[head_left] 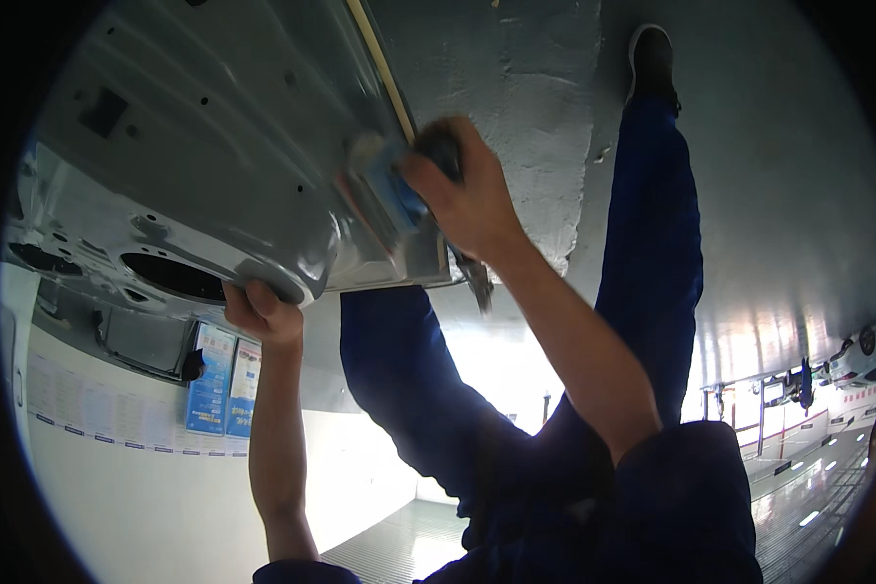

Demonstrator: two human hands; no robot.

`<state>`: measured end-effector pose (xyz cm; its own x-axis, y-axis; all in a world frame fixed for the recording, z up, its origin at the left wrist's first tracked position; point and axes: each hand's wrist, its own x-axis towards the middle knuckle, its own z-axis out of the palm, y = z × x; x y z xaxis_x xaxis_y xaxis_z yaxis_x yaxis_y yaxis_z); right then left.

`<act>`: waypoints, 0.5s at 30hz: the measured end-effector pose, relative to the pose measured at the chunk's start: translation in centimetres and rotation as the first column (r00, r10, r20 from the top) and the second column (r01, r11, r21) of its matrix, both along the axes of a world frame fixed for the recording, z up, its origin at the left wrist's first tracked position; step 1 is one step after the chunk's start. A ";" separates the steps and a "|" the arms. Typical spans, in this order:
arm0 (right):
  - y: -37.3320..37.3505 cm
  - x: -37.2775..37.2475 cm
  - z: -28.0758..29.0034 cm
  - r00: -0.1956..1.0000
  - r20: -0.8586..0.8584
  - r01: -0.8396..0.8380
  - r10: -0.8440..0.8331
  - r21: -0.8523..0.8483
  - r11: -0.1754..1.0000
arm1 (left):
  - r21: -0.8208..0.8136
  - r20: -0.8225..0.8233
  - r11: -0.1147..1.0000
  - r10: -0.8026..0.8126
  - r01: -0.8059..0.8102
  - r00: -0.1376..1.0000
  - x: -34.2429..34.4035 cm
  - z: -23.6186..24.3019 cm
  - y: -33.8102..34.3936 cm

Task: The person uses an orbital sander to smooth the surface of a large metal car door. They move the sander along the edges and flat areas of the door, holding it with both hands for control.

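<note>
A grey car door panel (243, 127) stretches across the upper left, with several holes along its lower side. My left hand (268, 313) is closed on its lower edge, beside a large oval opening (173, 276); its fingertips are partly hidden behind the metal. Near the panel's right end, my right hand (469, 190) grips a blue and dark hand tool (396, 185). Motion smears the tool, so I cannot make out its exact kind. Its pale face is against or very close to the panel.
A yellowish strip (383, 68) runs along the panel's far edge. My blue-trousered legs (649, 214) are below and right of it. Blue posters (210, 380) hang on the white wall at left. At far right stands a car (858, 358).
</note>
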<state>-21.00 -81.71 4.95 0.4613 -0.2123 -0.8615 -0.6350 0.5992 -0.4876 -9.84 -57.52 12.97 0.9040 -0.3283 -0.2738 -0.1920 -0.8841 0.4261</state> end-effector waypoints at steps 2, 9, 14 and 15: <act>-0.6 1.1 -0.5 0.999 0.044 0.008 -0.005 -0.051 0.999 | -0.008 -0.001 1.000 -0.005 0.005 1.000 0.3 -0.5 0.2; 2.5 -3.3 0.7 0.999 -0.001 -0.033 0.033 -0.013 0.999 | 0.004 0.001 0.997 -0.073 0.073 0.997 0.0 0.3 -0.5; -3.4 7.7 -1.5 0.985 0.168 0.022 0.025 -0.268 0.963 | -0.027 0.009 0.992 -0.125 0.125 0.992 0.4 -0.3 -0.6; -4.6 9.5 -1.4 0.979 0.202 0.039 0.026 -0.310 0.950 | -0.031 0.022 0.988 -0.152 0.153 0.988 0.4 -0.2 -0.4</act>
<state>-11.47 -86.34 3.57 0.6153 -0.4577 -0.6418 -0.5013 0.4012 -0.7667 -9.41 -57.94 12.81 0.8480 -0.4710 -0.2431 -0.3321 -0.8296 0.4489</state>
